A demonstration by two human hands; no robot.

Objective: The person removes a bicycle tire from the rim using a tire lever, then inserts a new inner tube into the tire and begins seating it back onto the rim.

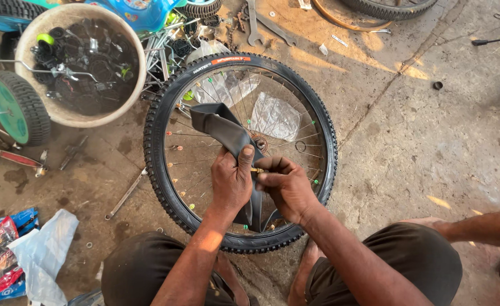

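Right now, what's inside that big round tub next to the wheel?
The tub holds a heap of dark metal bike parts, with bent silver rods and a small green piece on top. Whatever lies at the bottom is covered by the heap.

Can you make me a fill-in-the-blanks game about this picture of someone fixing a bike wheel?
1. Both hands, the left hand and the right hand, hold a floppy black inner ____.
2. The bicycle wheel lies flat on the ____.
3. The small training wheel left of the tub has a ____ middle.
4. The right hand's fingers pinch a small brass ____ on the rubber.

Missing words: tube; floor; green; valve
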